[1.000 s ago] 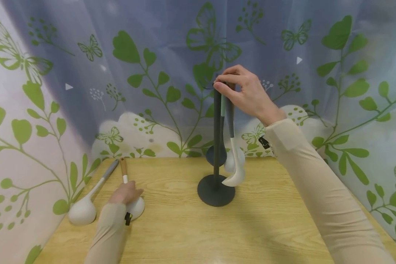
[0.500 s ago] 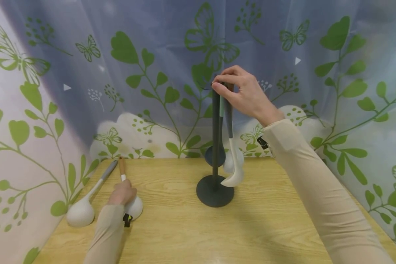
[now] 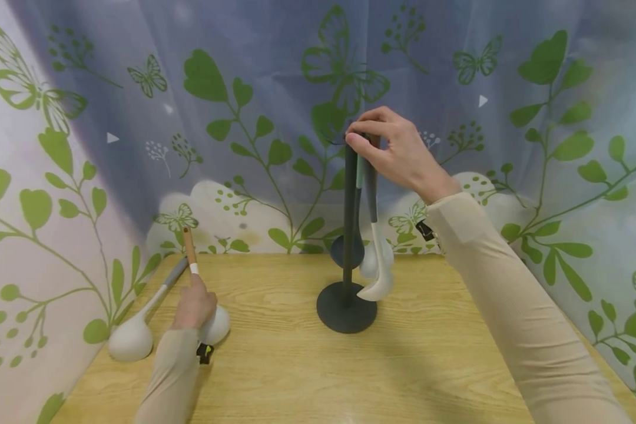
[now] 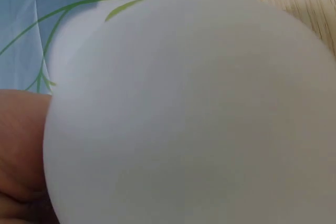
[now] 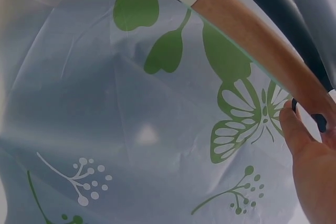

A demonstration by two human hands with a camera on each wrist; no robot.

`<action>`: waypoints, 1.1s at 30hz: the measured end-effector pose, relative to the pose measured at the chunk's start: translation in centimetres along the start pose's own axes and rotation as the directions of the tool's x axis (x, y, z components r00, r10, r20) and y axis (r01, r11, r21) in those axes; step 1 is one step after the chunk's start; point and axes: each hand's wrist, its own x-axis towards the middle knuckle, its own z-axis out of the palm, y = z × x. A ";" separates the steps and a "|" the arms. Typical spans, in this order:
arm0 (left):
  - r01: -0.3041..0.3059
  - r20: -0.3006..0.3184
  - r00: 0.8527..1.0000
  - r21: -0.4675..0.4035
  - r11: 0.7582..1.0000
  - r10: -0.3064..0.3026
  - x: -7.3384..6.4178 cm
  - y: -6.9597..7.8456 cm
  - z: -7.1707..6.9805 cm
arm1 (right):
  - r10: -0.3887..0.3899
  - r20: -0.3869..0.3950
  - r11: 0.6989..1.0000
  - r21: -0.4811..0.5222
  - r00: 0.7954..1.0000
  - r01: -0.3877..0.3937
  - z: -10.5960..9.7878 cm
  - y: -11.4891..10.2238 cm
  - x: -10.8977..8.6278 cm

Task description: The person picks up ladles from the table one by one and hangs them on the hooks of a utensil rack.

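My left hand [image 3: 195, 303] grips a white ladle with a wooden handle [image 3: 189, 244] by its shaft, the handle end tilted up over the table's back edge. Its round bowl [image 4: 184, 108] fills most of the left wrist view. At the middle of the table, my right hand [image 3: 400, 153] holds the top of a dark utensil stand [image 3: 348, 229], fingers bent over it. From the stand hang a dark ladle [image 3: 344, 252] with a green handle, a white ladle [image 3: 378, 285] with a grey handle, and a white utensil with a wooden handle [image 5: 257, 40], partly hidden.
Left of my left hand, another white ladle [image 3: 131, 340] with a grey handle lies on the wooden table [image 3: 275, 371]. A patterned curtain [image 3: 265, 35] stands right behind the table and along both sides.
My left hand has taken hold of the wooden-handled ladle, and its handle end has risen from the table. My right hand stays at the top of the stand.
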 end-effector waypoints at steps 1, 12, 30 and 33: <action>-0.003 -0.007 1.000 -0.007 1.000 0.003 0.0 0.0 0.0 | 0.000 0.002 1.000 -0.001 1.000 0.000 0.0 0.0 0.0; -0.184 -0.286 0.944 -0.032 0.983 0.167 -0.3 0.4 0.2 | -0.014 -0.009 1.000 -0.007 1.000 0.014 0.1 0.0 0.1; -0.334 -0.467 0.852 -0.133 0.933 0.238 -0.2 4.2 0.3 | -0.022 -0.009 1.000 0.003 1.000 0.022 0.7 -0.3 0.2; -0.365 -0.486 0.834 -0.133 0.922 0.260 -0.3 5.0 0.6 | -0.028 -0.012 1.000 0.008 1.000 0.028 0.8 -0.2 0.2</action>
